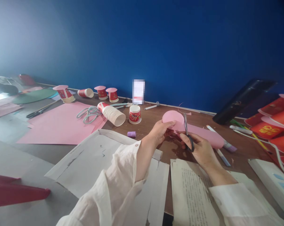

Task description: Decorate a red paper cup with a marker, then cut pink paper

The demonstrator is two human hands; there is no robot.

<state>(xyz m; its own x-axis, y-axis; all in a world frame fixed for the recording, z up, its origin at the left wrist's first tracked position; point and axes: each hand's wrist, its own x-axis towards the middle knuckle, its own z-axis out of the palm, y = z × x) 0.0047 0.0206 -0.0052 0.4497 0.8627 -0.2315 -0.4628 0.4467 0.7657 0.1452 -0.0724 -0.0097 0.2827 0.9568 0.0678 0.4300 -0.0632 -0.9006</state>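
Note:
My left hand [161, 131] pinches a round piece of pink paper [172, 117] by its lower edge, above the brown table. In my right hand [201, 150] is a pair of scissors [190, 142] with black handles, its blades pointing up at the right edge of the round paper. Whether the blades touch the paper I cannot tell. Behind my right hand lies another pink paper [206, 135], long and curled, with a marker by its far end. An upright red paper cup [135, 115] stands left of my hands, near a purple marker cap [131, 134].
A stack of paper cups [113, 115] lies beside coiled cord [88, 114] and a large pink sheet [61, 128]. Pink-topped cups [113, 95] line the blue wall. A black cylinder [240, 103], red cups [269, 127] and a power strip [272, 182] are at right; printed pages [191, 188] lie in front.

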